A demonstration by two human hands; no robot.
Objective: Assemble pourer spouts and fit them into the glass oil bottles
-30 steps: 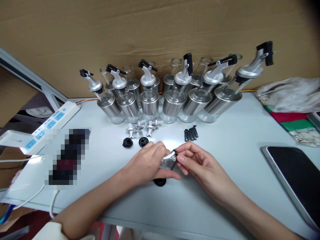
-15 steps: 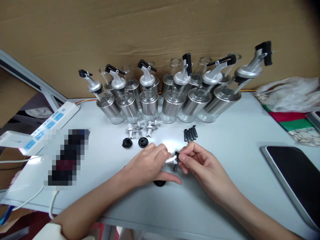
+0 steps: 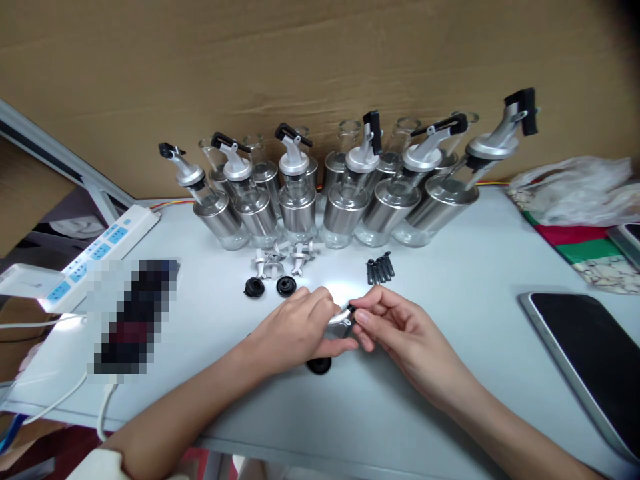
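My left hand [image 3: 300,328] is closed around a silver pourer spout [image 3: 341,317], whose curved tip points to the right. In a pinch between thumb and fingers, my right hand [image 3: 395,327] holds a small black lever cap [image 3: 351,310] against that tip. Most of the spout's base is hidden by the left hand. Below the left hand a round black stopper [image 3: 319,365] lies on the table, partly covered. Two more black stoppers [image 3: 287,287] lie beyond it, beside a pile of silver spouts [image 3: 299,259]. Several black lever caps [image 3: 381,269] lie in a row beyond my right hand.
Glass bottles with steel sleeves [image 3: 299,210] stand along the cardboard backing [image 3: 320,60]; the front ones carry pourers. A power strip [image 3: 100,253] and a blurred-out phone [image 3: 137,317] lie left. On the right are another phone [image 3: 590,360] and a plastic bag [image 3: 575,190].
My right fingers have shifted slightly left and now cover more of the black lever cap at the spout's tip. My left thumb has drawn in a little. The view has moved slightly.
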